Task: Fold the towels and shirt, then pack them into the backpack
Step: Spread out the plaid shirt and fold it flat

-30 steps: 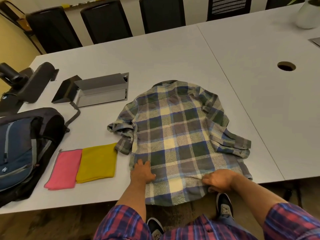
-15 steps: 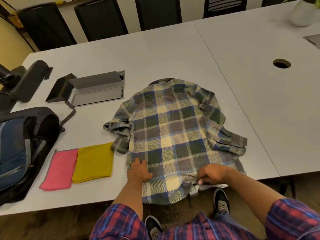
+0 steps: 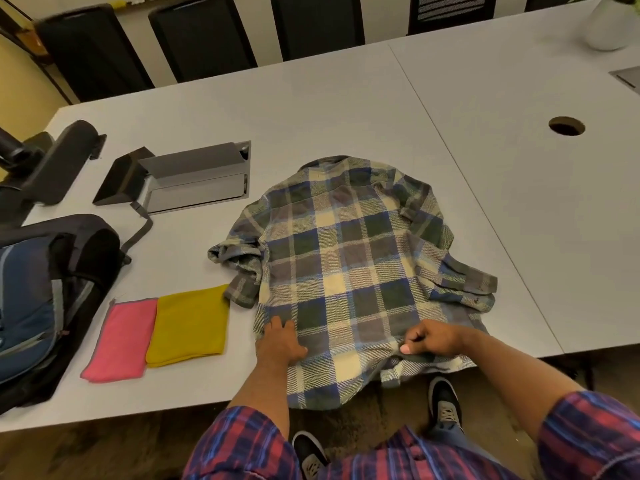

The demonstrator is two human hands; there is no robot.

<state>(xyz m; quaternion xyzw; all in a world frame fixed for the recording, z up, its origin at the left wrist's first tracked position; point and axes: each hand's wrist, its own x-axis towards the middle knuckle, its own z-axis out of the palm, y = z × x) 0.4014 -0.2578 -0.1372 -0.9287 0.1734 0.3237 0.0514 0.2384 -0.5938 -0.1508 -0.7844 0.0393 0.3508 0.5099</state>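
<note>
A plaid shirt (image 3: 346, 258) lies back-up on the white table (image 3: 346, 109), collar away from me, its hem hanging over the near edge. My left hand (image 3: 281, 342) lies flat on the shirt's lower left part, fingers spread. My right hand (image 3: 433, 341) pinches the lower right hem, which is lifted and turned over. Left of the shirt lie a folded yellow towel (image 3: 188, 325) and a folded pink towel (image 3: 121, 339), side by side. A blue and black backpack (image 3: 38, 299) lies at the table's left end.
An open grey cable box (image 3: 194, 181) is set into the table behind the towels. A round cable hole (image 3: 566, 126) is at the right. Black chairs (image 3: 197, 32) line the far side, and a white pot (image 3: 606, 24) stands at the far right corner.
My right hand has closed on the shirt's lower right hem and folded it up and inward. My left hand stays pressed on the shirt.
</note>
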